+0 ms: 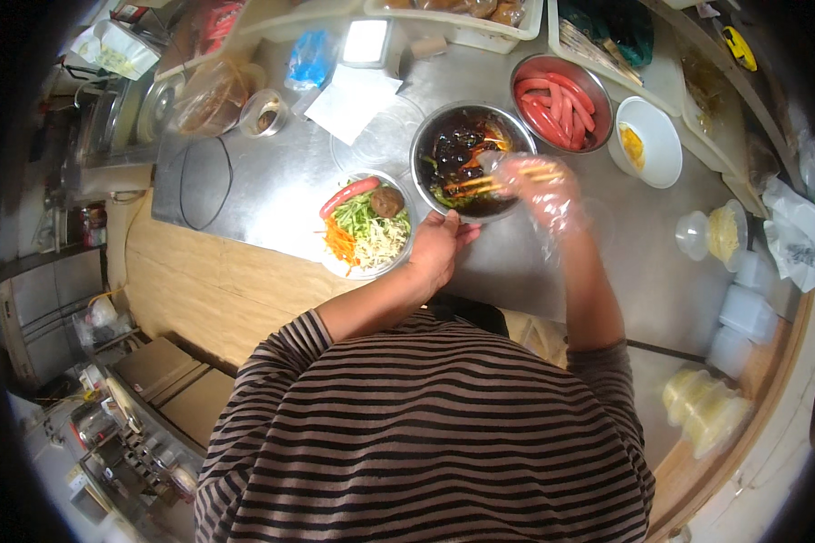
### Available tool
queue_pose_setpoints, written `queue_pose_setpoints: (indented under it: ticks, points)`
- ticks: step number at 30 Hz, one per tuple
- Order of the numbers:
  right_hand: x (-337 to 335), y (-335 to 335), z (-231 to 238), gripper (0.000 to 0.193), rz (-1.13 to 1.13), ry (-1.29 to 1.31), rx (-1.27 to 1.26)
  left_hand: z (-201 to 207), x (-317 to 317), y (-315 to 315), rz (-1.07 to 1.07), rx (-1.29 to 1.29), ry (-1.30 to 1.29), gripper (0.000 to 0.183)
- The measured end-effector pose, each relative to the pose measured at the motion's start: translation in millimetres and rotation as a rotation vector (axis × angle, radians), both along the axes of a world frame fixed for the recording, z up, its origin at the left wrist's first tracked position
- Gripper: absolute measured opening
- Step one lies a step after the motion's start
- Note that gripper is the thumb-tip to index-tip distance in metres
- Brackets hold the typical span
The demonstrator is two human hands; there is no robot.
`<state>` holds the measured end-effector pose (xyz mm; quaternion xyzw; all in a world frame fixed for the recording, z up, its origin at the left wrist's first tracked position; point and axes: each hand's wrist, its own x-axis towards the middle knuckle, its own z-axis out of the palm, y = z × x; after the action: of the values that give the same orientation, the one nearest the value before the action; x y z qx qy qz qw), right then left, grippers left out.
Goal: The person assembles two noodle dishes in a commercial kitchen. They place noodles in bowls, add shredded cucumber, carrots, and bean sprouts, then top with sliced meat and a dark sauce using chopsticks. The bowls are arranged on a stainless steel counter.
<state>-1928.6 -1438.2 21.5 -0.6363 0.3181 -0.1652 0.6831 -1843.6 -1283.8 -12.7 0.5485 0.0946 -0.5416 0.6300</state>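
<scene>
My bare left hand (438, 246) grips the near rim of a round metal bowl (414, 156). Dark, glossy sauced food (462, 136) with bits of green and orange fills it. In a clear plastic glove, my right hand (550, 188) is closed around wooden chopsticks (476, 185), whose tips reach into this food. Just left of the metal bowl stands a clear round bowl (334, 266). It holds a red sausage (349, 195), a brown ball (388, 201), green shreds (353, 219), orange shreds (339, 242) and pale shreds (380, 240).
Behind my right hand are a metal bowl (528, 61) of red sausages and a white bowl (666, 149) with yellow food. White paper (353, 101), a blue plastic bag (308, 60) and a small cup (263, 114) lie farther left. Stacked clear containers (706, 407) line the right edge.
</scene>
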Motion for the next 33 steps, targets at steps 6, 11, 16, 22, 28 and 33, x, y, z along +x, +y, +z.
queue_pose_setpoints:
  ticks: [6,11,16,22,28,33]
  points:
    - [-10.3,6.7,25.1,0.013,0.007,0.148,-0.439,2.3,0.6,-3.1,-0.013,0.045,0.002,0.022]
    - [-12.0,-13.7,22.1,0.017,-0.259,0.042,-0.424,4.2,0.7,-1.4,-0.037,0.022,-0.024,0.022]
    - [34.5,-34.5,1.5,0.02,-0.062,0.145,-0.256,6.2,2.8,-3.0,-0.047,0.055,-0.015,0.021]
    - [12.5,-25.4,34.7,0.021,0.199,0.076,0.03,5.3,2.9,-2.4,-0.03,0.048,-0.017,0.02]
    - [-25.8,-20.2,50.9,0.02,-0.031,0.191,-0.32,4.9,2.5,-2.4,-0.002,0.028,0.001,0.019]
    - [-11.6,-12.8,26.3,0.017,-0.181,0.362,-0.557,6.6,2.2,-3.1,-0.005,0.042,0.01,0.019]
